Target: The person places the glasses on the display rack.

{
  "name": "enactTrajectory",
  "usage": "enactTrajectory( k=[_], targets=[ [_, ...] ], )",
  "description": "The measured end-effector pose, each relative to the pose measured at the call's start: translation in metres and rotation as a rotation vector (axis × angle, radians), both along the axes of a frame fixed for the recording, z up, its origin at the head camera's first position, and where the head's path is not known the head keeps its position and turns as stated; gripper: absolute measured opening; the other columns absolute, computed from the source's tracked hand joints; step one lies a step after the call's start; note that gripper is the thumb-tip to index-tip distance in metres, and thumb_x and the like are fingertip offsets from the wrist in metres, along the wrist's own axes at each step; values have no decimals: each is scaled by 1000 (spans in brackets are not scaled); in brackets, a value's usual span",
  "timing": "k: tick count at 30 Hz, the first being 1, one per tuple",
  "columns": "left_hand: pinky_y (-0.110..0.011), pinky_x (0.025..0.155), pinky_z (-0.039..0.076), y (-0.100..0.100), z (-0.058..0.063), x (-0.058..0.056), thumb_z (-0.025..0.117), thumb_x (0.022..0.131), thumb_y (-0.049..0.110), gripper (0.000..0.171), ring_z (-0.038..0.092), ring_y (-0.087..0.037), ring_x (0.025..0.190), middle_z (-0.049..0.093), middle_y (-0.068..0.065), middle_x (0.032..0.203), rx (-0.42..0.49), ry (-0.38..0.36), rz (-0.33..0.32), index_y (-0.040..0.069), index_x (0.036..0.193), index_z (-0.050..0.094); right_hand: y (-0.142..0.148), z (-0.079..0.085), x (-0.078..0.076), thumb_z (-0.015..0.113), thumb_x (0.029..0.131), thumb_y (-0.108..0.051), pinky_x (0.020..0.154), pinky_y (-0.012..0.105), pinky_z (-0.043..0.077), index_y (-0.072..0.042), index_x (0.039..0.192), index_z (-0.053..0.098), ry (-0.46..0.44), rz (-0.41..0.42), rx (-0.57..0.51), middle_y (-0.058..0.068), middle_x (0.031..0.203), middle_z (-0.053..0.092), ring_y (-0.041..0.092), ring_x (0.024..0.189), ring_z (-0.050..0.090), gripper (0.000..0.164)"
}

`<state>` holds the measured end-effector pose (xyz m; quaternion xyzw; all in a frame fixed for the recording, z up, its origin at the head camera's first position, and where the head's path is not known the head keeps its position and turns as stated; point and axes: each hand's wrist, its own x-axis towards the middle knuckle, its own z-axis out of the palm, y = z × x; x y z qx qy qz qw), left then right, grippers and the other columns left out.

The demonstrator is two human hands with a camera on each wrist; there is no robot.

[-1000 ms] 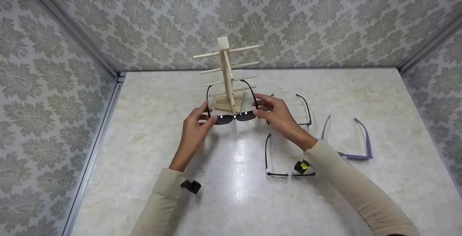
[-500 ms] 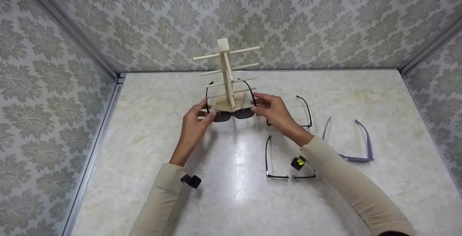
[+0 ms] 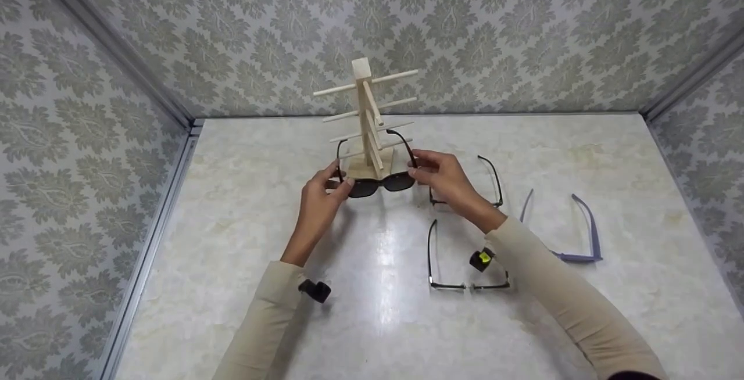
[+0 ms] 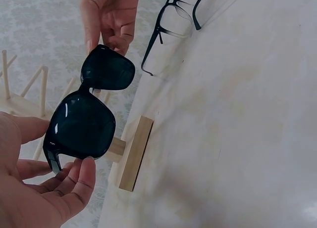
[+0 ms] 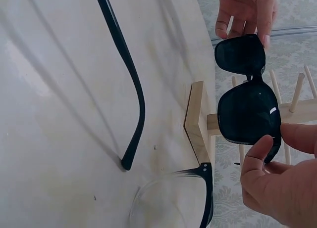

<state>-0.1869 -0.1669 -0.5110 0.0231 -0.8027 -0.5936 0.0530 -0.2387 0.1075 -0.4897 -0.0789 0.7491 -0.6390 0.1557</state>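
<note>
Black sunglasses (image 3: 399, 182) with dark lenses are held between both hands in front of a wooden glasses stand (image 3: 363, 101). My left hand (image 3: 319, 200) pinches the frame near its left hinge, thumb by the lens edge. On the opposite side my right hand (image 3: 450, 185) pinches the right hinge area. The temples point back toward the stand, reaching either side of its post near the lower pegs. Whether they touch the pegs I cannot tell. In the left wrist view the lenses (image 4: 81, 124) hang apart from the stand's base (image 4: 134, 154).
Black-framed glasses (image 3: 499, 185) lie partly behind my right hand. Another pair with dark frame parts (image 3: 447, 286) lies nearer on the table (image 3: 232, 240), and purple glasses (image 3: 593, 235) lie at the right. Patterned walls (image 3: 453, 31) enclose the back and sides.
The sunglasses dipped slightly, then shifted a little to the right, staying at the stand's lower pegs. Both hands kept hold of them throughout.
</note>
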Motion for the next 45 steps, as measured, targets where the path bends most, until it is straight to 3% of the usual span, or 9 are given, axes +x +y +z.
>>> enactTrajectory(
  k=[9, 15, 18, 22, 28, 33, 39, 45],
  targets=[
    [-22, 80, 61, 6, -2, 3, 75, 105, 15, 62, 72, -29, 110, 69, -20, 130, 4, 19, 22, -5, 159, 53, 2, 3, -1, 66, 110, -6, 108, 54, 57, 3, 161, 51, 3, 4, 32, 32, 149, 61, 35, 134, 66, 54],
    [-38, 92, 62, 14, -4, 6, 74, 107, 15, 63, 71, -30, 112, 68, -22, 132, -8, 36, 37, -5, 161, 50, 5, 6, -5, 65, 110, -5, 107, 55, 56, 2, 162, 51, 12, 7, 64, 31, 150, 61, 35, 135, 65, 54],
    [-40, 92, 61, 19, -4, 6, 73, 107, 12, 63, 71, -31, 110, 67, -26, 133, -15, 52, 54, -6, 161, 48, 5, 5, -9, 64, 111, -5, 109, 56, 55, 1, 163, 50, 10, 7, 70, 30, 150, 61, 34, 135, 65, 54],
    [-37, 89, 61, 22, -6, 5, 73, 107, 13, 62, 71, -30, 108, 67, -25, 132, -29, 61, 79, -8, 161, 49, 4, 2, -14, 63, 111, -5, 111, 60, 53, 2, 162, 51, 6, 5, 60, 30, 151, 61, 35, 136, 65, 53],
    [-37, 88, 61, 23, -8, 4, 72, 107, 17, 63, 70, -29, 109, 66, -24, 133, -32, 42, 102, -6, 161, 49, 2, -3, -17, 62, 111, -6, 107, 48, 58, 6, 160, 51, 37, 16, 53, 32, 150, 61, 36, 136, 64, 51],
    [-36, 87, 61, 23, -11, 3, 71, 108, 20, 64, 69, -29, 111, 66, -24, 133, -25, 35, 103, -5, 162, 49, 2, -4, -18, 63, 110, -4, 108, 50, 59, 7, 158, 52, 63, 11, 28, 33, 148, 62, 37, 133, 65, 50],
    [-30, 83, 60, 20, -13, 1, 71, 107, 19, 62, 70, -30, 111, 67, -21, 131, -20, 32, 104, -5, 160, 51, 1, -7, -16, 65, 110, -6, 100, 40, 61, 8, 153, 58, 65, -3, 38, 33, 143, 65, 31, 124, 69, 46],
    [-26, 80, 57, 12, -10, -2, 72, 107, 17, 59, 69, -30, 111, 69, -18, 132, -12, 18, 97, -2, 159, 54, -4, -9, -8, 68, 109, -6, 102, 46, 61, 12, 150, 57, 40, -15, 35, 30, 138, 67, 25, 116, 70, 47]
  ],
)
